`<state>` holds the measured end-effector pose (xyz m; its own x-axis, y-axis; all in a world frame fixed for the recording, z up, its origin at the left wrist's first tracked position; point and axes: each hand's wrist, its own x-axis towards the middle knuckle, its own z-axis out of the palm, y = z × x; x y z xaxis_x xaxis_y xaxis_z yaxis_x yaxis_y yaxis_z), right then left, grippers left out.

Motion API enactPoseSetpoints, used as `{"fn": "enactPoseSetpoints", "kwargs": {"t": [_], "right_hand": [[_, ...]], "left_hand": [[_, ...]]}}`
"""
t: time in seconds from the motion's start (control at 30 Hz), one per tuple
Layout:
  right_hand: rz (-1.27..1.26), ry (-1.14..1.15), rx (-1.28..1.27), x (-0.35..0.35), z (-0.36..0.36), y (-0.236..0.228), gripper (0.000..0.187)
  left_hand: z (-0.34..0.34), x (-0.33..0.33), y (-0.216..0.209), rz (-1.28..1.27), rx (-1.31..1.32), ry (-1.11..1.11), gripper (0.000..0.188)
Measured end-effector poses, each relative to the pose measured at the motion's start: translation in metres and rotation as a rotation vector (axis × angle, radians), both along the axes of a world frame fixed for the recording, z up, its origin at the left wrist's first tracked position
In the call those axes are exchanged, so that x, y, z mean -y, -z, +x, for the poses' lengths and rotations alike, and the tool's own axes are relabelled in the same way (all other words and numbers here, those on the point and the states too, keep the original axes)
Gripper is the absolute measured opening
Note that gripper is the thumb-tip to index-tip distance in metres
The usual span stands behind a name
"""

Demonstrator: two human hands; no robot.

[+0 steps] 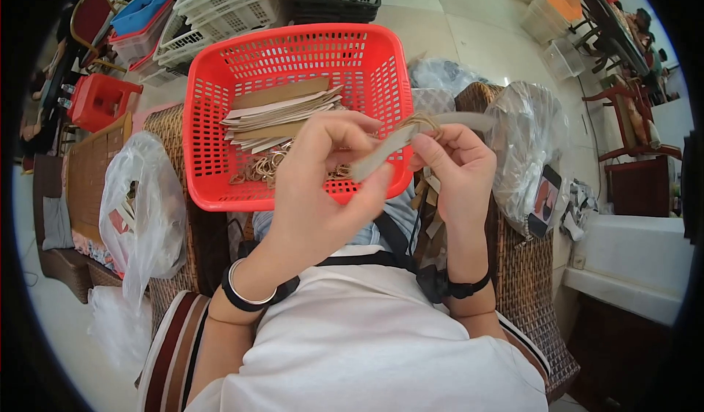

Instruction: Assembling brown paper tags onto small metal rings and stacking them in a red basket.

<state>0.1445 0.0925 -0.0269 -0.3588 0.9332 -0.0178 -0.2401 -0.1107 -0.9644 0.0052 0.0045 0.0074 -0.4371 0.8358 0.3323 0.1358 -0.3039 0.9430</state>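
Note:
A pale grey-beige strip (381, 154) slants between my two hands above the right side of a red perforated basket (297, 205). My right hand (460, 164) pinches it, with a small bunch of thin tan loops (421, 121) at its fingertips. My left hand (315, 181) has its thumb and fingers on either side of the strip's lower end; some fingertips are blurred or hidden. Beyond the right fingers a pale smeared band sticks out. Inside the basket lie a stack of flat beige-brown strips (282, 115) and a heap of tan loops (260, 168), partly behind my left hand.
Translucent plastic bags flank me, one at left (150, 206) and one at right (524, 133) with a phone (544, 201) against it. Stacked white crates (227, 5) stand beyond the basket. A red stool (103, 102) is at far left, an orange bin (559, 2) at far right.

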Motion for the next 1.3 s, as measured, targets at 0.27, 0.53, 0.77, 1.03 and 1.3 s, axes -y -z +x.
{"fn": "enactPoseSetpoints", "kwargs": {"t": [0.27,0.53,0.77,1.03,1.3], "right_hand": [[0.138,0.003,0.046,0.01,-0.002,-0.002,0.01],[0.226,0.091,0.092,0.014,-0.005,-0.001,0.01],[0.626,0.198,0.25,0.018,-0.011,0.013,0.008],[-0.118,-0.21,-0.053,0.013,0.008,-0.015,0.02],[-0.16,-0.255,-0.234,0.009,0.011,-0.007,0.024]], "left_hand": [[-0.011,0.0,0.011,-0.269,0.012,0.073,0.018],[-0.011,-0.001,0.015,-0.337,0.01,0.122,0.018],[-0.011,0.0,0.009,-0.35,-0.032,0.159,0.022],[-0.038,-0.003,-0.013,-0.17,-0.213,0.191,0.056],[-0.029,0.001,-0.007,-0.471,0.203,0.474,0.037]]}}
